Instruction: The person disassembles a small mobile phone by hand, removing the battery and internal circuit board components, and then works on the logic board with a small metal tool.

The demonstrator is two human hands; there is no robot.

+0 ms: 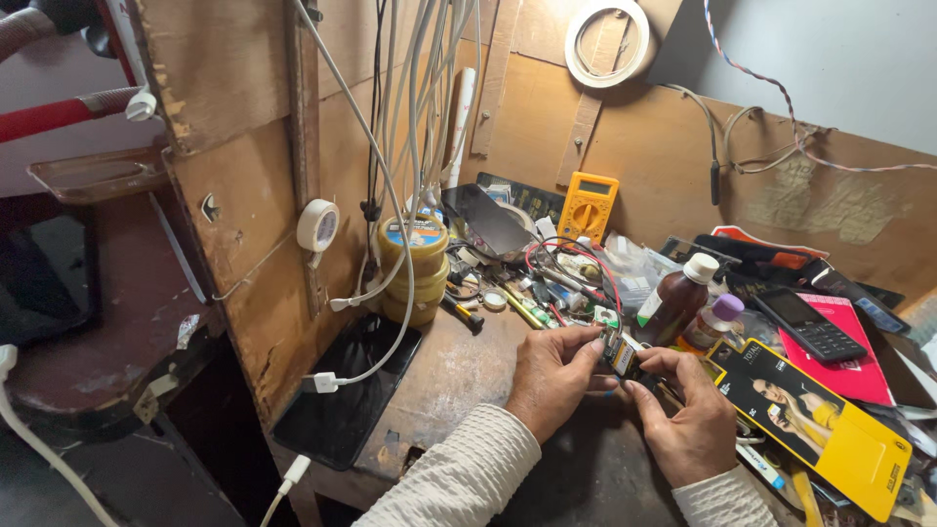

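Both my hands meet over the worn wooden workbench [444, 390]. My left hand [551, 376] and my right hand [688, 415] pinch a small circuit board with yellow parts [619, 351] between their fingertips, holding it just above the bench. Right behind the board lie red and black test leads [566, 259] and a heap of small tools and parts. A brown bottle with a white cap [675, 301] stands just beyond my right hand.
A yellow multimeter [587, 205] leans on the back board. Stacked yellow tubs [415, 268], a dark phone [342, 395] lying flat with a white cable, a keypad phone [808, 322], a yellow-black package [815, 420] and a small purple-capped bottle [717, 322] crowd the bench.
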